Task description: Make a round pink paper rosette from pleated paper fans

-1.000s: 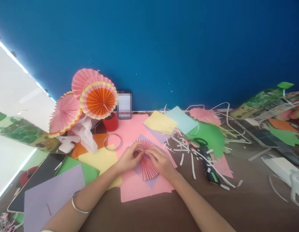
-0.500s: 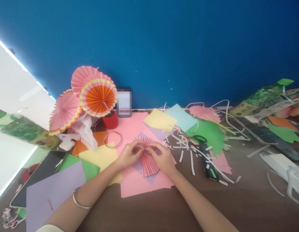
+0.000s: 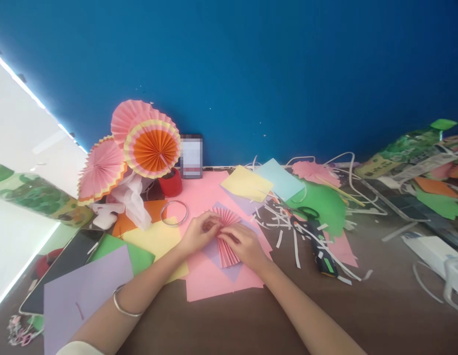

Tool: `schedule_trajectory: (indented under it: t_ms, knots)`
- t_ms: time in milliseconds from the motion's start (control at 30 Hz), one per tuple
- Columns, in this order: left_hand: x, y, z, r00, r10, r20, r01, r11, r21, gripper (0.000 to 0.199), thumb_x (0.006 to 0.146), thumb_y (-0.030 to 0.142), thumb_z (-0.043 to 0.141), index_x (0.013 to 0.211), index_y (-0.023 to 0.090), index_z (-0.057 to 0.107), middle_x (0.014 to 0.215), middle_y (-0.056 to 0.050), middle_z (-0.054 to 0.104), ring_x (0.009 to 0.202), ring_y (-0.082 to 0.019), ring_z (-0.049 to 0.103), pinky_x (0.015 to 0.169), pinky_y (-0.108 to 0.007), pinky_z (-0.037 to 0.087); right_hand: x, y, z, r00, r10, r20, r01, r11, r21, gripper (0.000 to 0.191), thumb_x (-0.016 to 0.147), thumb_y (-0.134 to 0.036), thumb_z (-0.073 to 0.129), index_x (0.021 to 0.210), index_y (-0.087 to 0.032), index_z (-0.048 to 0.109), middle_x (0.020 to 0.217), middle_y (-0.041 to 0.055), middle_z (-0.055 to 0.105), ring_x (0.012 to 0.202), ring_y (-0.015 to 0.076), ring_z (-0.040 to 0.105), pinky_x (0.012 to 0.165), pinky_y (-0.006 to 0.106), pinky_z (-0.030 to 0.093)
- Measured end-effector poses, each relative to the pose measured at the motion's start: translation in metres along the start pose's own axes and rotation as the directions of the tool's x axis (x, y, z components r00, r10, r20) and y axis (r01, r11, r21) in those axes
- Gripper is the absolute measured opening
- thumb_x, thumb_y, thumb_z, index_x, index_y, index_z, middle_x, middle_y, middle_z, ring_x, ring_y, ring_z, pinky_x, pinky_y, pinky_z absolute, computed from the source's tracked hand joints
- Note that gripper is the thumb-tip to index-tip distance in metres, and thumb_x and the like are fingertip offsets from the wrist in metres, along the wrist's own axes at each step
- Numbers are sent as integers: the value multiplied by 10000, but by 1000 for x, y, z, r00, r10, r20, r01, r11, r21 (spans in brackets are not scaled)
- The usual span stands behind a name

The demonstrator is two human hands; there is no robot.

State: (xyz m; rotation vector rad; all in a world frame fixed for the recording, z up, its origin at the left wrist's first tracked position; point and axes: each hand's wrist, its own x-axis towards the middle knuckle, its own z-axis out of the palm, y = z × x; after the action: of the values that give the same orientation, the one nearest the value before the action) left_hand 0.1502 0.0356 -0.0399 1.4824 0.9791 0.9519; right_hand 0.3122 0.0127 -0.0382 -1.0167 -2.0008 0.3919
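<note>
A pleated pink paper fan [image 3: 227,252] lies over purple and pink sheets [image 3: 214,291] in the middle of the table, its folds spreading above and below my fingers. My left hand [image 3: 202,230] pinches its left side near the centre, thumb and fingertips together. From the right, my right hand [image 3: 243,242] has its fingertips closed on the fan close to the left fingertips. The exact grip at the fan's centre is partly hidden by the fingers.
Pink and orange paper rosettes [image 3: 152,150] stand at the back left by a red tape roll [image 3: 170,183]. A metal ring [image 3: 174,213] lies left of my hands. Scissors [image 3: 308,213], a cutter [image 3: 325,261] and white paper strips [image 3: 297,251] lie to the right.
My right hand has shifted slightly left over the fan, its fingers now lying flatter and nearer the left fingertips. The whole view has moved slightly.
</note>
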Motion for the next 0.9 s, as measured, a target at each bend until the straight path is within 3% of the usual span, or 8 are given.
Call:
schedule_trajectory:
  t_ms: [533, 767, 900]
  knots:
    - [-1, 0, -1, 998, 62, -11, -62, 998, 8, 154, 738, 130, 565, 882, 157, 517, 799, -43, 631, 767, -129, 625, 728, -280, 510, -3, 3, 2, 998, 60, -12, -60, 998, 19, 67, 785, -243, 586, 836, -206, 609, 771, 35, 674, 709, 164, 624, 673, 295, 505]
    - [-5, 2, -2, 974, 227, 0, -216, 930, 298, 139, 759, 109, 501, 862, 174, 568, 826, -24, 634, 769, -124, 601, 724, -264, 484, -1, 1, -3, 992, 104, -73, -102, 994, 38, 132, 833, -164, 460, 850, -194, 587, 785, 44, 659, 708, 153, 613, 662, 283, 493]
    - [-8, 4, -1, 965, 259, 27, -248, 883, 399, 156, 781, 115, 481, 895, 186, 559, 865, -22, 635, 793, -127, 597, 748, -270, 477, 1, 2, -3, 987, 142, -74, -139, 989, 41, 139, 818, -146, 460, 835, -197, 588, 792, 48, 644, 735, 164, 603, 682, 302, 492]
